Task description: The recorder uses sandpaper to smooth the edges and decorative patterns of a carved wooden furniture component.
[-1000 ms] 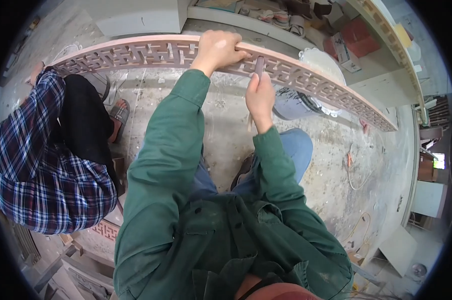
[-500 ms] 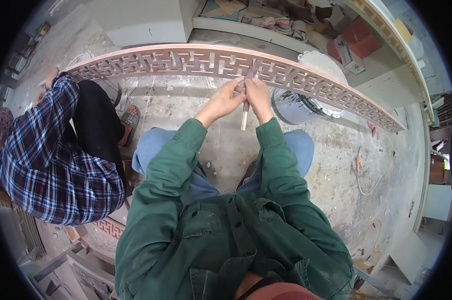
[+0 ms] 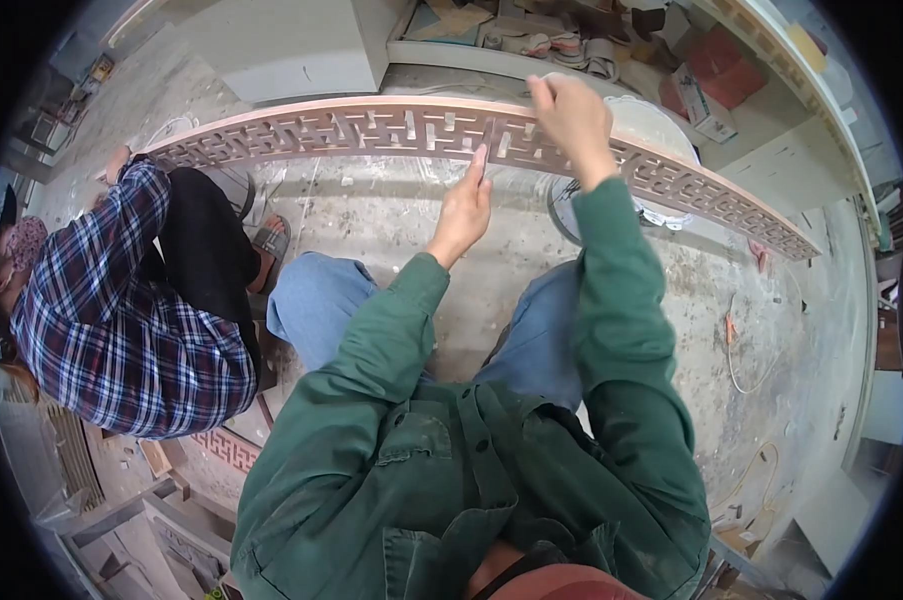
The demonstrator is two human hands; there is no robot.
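A long reddish-brown lattice panel, cut through with a fretwork pattern, stretches across in front of me. My left hand is at its near edge, index finger stretched up against the panel and thumb apart. Just past that fingertip a narrow dark brown strip shows against the lattice, its lower end hard to make out. Raised over the panel's far edge, my right hand is blurred, with curled fingers; what they hold, if anything, is hidden.
A person in a plaid shirt crouches at left, one hand at the panel's left end. A white bucket stands under the panel at right. Beyond are a pale cabinet and a cluttered shelf. An orange-ended cable lies on the floor.
My hands were together on a brown strip with a pale wooden end. They have parted: the right has risen up and rightward over the panel, the left stays near its edge.
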